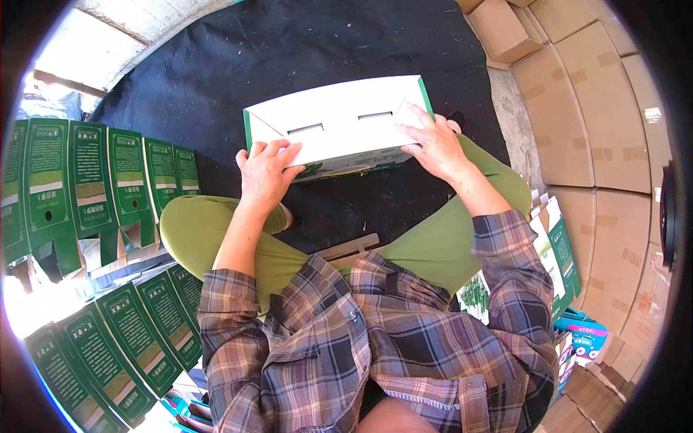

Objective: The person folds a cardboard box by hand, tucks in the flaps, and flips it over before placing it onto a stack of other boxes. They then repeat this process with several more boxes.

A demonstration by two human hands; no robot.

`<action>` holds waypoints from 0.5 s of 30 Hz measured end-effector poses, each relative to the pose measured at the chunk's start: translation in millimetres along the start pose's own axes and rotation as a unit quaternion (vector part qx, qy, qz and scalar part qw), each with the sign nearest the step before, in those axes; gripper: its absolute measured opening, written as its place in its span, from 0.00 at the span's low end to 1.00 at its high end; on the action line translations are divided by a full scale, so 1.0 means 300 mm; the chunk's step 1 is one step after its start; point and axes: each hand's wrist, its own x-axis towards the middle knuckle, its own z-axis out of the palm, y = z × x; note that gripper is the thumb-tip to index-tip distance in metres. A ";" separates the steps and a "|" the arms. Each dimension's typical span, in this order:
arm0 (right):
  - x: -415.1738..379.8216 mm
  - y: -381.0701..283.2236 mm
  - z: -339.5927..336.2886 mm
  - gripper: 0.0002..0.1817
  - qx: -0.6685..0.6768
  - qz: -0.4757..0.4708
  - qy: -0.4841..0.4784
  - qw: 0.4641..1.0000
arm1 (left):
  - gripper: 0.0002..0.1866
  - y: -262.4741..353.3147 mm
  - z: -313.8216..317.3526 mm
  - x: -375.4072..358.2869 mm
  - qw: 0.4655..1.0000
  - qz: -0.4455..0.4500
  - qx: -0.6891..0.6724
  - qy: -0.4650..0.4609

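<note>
A cardboard carton is between my knees. Its upward face is white with two narrow slots, its ends are green, and a printed side faces me. My left hand grips the near left corner, fingers bent over the white face and thumb along the near edge. At the right end, my right hand holds the carton with fingers spread across the white face and thumb on the near edge. The underside of the carton is hidden.
Green printed cartons stand in a row on my left, with a second row closer. Brown boxes are stacked on the right. White-and-green cartons lean beside my right arm. Black sheeting covers the floor.
</note>
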 end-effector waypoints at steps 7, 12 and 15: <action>0.003 0.048 -0.009 0.26 0.058 0.003 0.076 0.995 | 0.24 -0.029 -0.032 -0.009 0.996 -0.005 -0.073 0.051; 0.012 0.165 -0.008 0.25 0.503 0.365 -0.012 0.784 | 0.21 -0.144 0.037 -0.020 0.857 -0.278 -0.362 0.241; -0.001 0.149 -0.011 0.31 0.488 0.404 -0.147 0.760 | 0.22 -0.160 0.044 -0.022 0.768 -0.418 -0.455 0.170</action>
